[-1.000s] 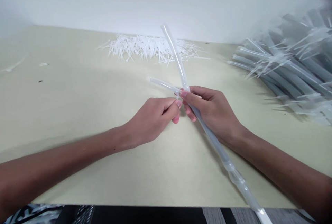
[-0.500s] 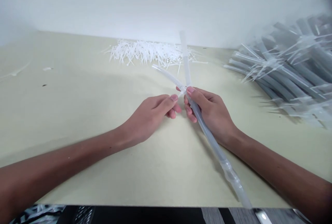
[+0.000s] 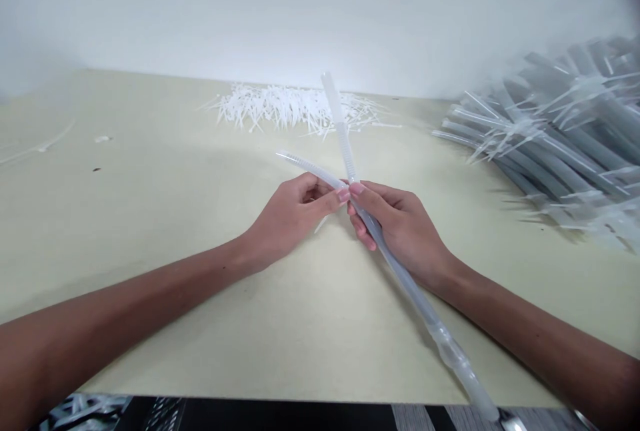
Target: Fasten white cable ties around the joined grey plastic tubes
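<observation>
A translucent plastic hose (image 3: 407,284) runs from the table's front edge up to my hands, where two ribbed, clear-tipped branches spread apart in a V. My right hand (image 3: 400,218) is wrapped round the hose just below the fork, thumb on top. At the fork, my left hand (image 3: 295,214) pinches with thumb and fingertips, and its fingers pass behind the left branch (image 3: 305,163). The thin white tail of a cable tie (image 3: 321,224) sticks out below the left hand; the tie's other part is hidden by my fingers. The right branch (image 3: 340,124) points up toward the wall.
Loose white cable ties (image 3: 280,106) lie in a heap at the back of the table (image 3: 200,338). A large stack of grey hoses bound with ties (image 3: 565,144) fills the right side. Small scraps (image 3: 103,138) lie at the left. A white wall stands behind.
My left hand has closed in on the fork, beside my right thumb. The hose's branches have swung left and lower, and a cable tie tail now shows under the left hand.
</observation>
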The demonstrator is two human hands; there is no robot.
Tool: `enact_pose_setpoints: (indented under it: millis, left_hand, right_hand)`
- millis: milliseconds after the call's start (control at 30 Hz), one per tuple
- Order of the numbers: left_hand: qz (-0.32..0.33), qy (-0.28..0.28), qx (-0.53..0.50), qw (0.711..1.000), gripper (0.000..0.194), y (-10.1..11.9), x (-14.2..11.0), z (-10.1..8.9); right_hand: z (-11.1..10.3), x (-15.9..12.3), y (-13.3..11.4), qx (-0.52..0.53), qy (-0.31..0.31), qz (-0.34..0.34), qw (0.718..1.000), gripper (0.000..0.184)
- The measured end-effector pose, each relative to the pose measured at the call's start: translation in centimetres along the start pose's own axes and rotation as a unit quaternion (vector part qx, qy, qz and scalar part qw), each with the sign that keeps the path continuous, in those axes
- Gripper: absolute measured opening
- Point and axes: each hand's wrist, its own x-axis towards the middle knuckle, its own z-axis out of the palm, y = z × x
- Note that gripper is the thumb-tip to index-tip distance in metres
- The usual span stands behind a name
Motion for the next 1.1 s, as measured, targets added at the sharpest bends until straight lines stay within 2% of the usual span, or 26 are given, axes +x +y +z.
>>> enact_pose_setpoints:
  millis: [333, 833, 967, 1100]
  left_hand:
    - [0.012, -0.025, 0.016, 1.000, 0.032, -0.3, 0.2, 0.0]
    - [0.059, -0.011, 0.020, 0.998, 0.024, -0.5, 0.3, 0.3]
    - [0.036, -0.007, 0.055, 0.998, 0.031, -0.3, 0.1, 0.3]
    - [0.018, -0.052, 0.089, 0.994, 0.041, 0.0, -0.3, 0.1]
  right_hand:
    - [-0.3, -0.2, -0.5, 0.001, 0.003, 0.048, 0.999, 0.035]
    - [-0.6, -0.5, -0.5, 0.062, -0.008, 0.065, 0.996, 0.034]
    - [-0.7, -0.4, -0.3, 0.080, -0.011, 0.066, 0.995, 0.035]
    - [-1.1, -0.1, -0.1, 0.116, -0.008, 0.043, 0.992, 0.032]
